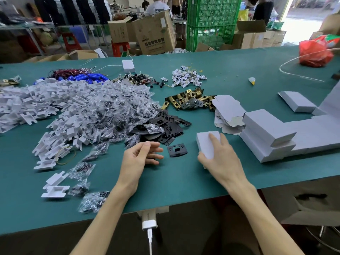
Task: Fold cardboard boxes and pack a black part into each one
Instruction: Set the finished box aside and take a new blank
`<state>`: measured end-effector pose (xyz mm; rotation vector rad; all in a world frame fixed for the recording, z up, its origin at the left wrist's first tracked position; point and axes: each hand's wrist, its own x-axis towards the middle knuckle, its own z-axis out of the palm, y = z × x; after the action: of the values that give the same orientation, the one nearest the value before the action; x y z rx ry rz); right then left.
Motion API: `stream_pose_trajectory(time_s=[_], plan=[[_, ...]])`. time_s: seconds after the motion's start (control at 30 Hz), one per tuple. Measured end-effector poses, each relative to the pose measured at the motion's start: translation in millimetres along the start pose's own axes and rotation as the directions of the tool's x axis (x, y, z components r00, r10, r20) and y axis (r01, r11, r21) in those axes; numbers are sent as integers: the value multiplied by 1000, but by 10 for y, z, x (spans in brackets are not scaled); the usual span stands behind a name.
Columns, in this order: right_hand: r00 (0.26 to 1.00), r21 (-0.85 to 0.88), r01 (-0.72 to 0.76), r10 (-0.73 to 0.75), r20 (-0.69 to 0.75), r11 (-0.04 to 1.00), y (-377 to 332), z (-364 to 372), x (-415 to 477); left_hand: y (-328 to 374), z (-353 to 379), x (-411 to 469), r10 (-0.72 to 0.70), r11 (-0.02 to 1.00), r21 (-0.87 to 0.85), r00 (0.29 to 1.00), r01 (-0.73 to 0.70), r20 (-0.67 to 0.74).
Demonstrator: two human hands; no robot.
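A closed white cardboard box (pixel 206 142) lies on the green table (pixel 184 181) and my right hand (pixel 219 159) grips it from above, fingers over its top and thumb at its near side. A single black plate (pixel 177 150) lies flat between my hands. My left hand (pixel 141 155) hovers just left of it with loosely curled fingers, holding nothing that I can see. Behind it sits a heap of black plates (pixel 165 127). Flat unfolded box blanks (pixel 227 111) are stacked beyond the box.
Finished white boxes (pixel 266 133) are stacked in an L at the right. A large pile of white plastic pieces and bagged screws (pixel 73 111) fills the left. Brass latches (pixel 191 100) lie behind the plates. A red bag (pixel 314 52) sits far right.
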<state>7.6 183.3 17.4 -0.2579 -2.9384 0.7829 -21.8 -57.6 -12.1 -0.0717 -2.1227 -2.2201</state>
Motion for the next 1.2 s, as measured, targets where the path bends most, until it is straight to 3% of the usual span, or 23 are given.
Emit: stream_pose_trajectory(time_s=[0.07, 0.13, 0.2, 0.27, 0.33, 0.4, 0.5, 0.83, 1.0, 1.2], plan=[[999, -81, 8, -5, 33, 997, -15, -24, 13, -24, -1, 11, 2, 1000, 13, 1000, -2, 4], [996, -94, 88, -91, -24, 992, -103, -13, 19, -43, -7, 12, 3, 1000, 23, 1000, -3, 5], [971, -46, 213, -217, -99, 976, -246, 40, 13, -52, -11, 13, 5, 1000, 25, 1000, -5, 0], [954, 110, 292, -281, -107, 950, -412, 139, 8, -54, -5, 11, 8, 1000, 28, 1000, -8, 1], [969, 334, 238, -246, -21, 912, -566, 252, 2, -59, -6, 6, 10, 1000, 26, 1000, -10, 9], [985, 440, 144, -173, 26, 886, -616, 364, 13, -60, -16, 0, 6, 1000, 23, 1000, -7, 18], [996, 457, 90, -90, -22, 885, -542, 448, 62, -59, -17, 0, 6, 1000, 24, 1000, -6, 13], [999, 508, 38, -30, -25, 860, -179, 345, 125, -42, -23, -29, 1, 999, 50, 1000, -3, 26], [993, 498, 15, 46, -110, 867, 218, 154, 196, -36, -17, -35, -1, 998, 57, 999, -1, 34], [996, 434, 36, 1, -86, 900, 369, 146, 229, -45, -27, -35, 3, 998, 70, 1000, -5, 25]])
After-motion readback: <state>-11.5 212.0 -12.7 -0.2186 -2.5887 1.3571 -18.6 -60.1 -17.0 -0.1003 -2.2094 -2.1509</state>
